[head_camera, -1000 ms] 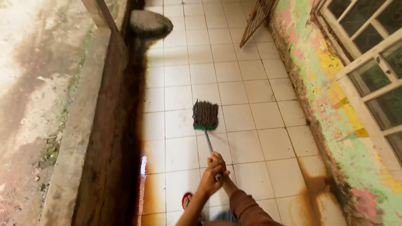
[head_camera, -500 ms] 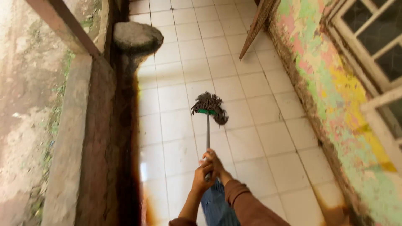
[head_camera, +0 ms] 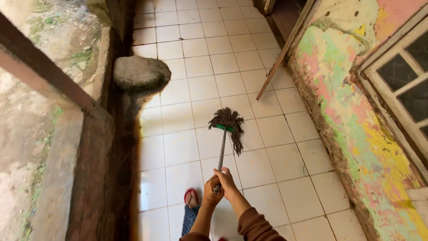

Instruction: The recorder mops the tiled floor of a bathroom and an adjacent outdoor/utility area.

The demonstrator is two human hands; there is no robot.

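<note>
Gripping the mop handle (head_camera: 220, 154) with both hands, you are wrapping the fingers of your left hand (head_camera: 209, 193) and right hand (head_camera: 227, 182) tightly around its lower end. The mop head (head_camera: 228, 122) is hanging, seemingly just above the tiled floor (head_camera: 209, 67), between the round stone (head_camera: 140, 73) and the painted wall (head_camera: 352, 116).

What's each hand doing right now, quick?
Left hand: fingers closed around the mop handle.
Right hand: closed on the same handle, beside the left.
</note>
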